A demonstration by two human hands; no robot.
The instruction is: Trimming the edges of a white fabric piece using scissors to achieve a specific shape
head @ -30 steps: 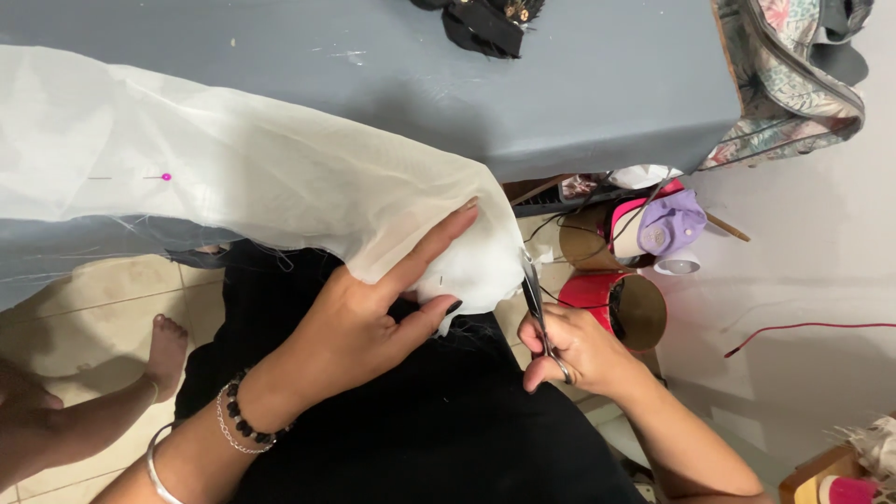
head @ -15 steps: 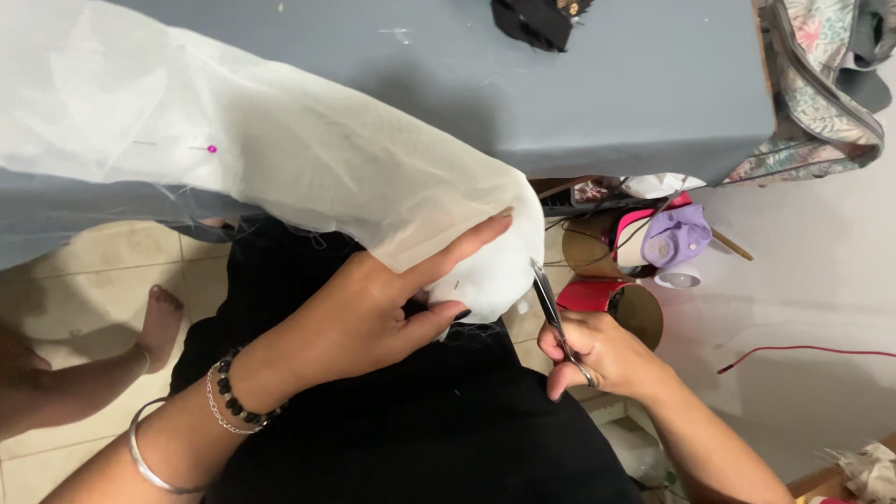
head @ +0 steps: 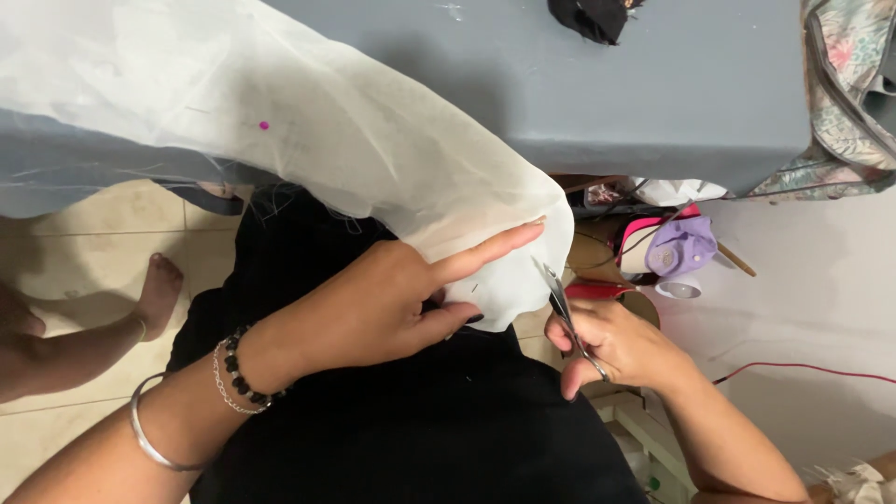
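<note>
Sheer white thin fabric (head: 373,149) drapes off the front edge of the grey flat table (head: 672,84), its rounded end hanging over the black-clothed lap (head: 448,420); landmark = that fabric end; left hand (head: 373,308) lies on the fabric end, forefinger stretched flat along the edge, the other fingers curled under and pinching the cloth taut; right hand (head: 621,345), just right of the fabric end, is closed round the handles of small slim metal scissors (head: 565,308), blades pointing up and touching or nearly touching the fabric edge; how far the blades are parted I cannot tell; pink round pin head (head: 264,125) sits in the cloth well left of the end; black crumpled scrap (head: 593,17) on the table far above it; purple cap-like plastic object (head: 681,247) and clutter right of the end, under the table; floral bag (head: 854,103) far right; a bare foot (head: 159,285) on the tiled floor left; risk, as I judge it: blade tips close to the left fingertips, a slip could nick them; thin slack cloth could bunch or snag and cut ragged if the tension drops.
</note>
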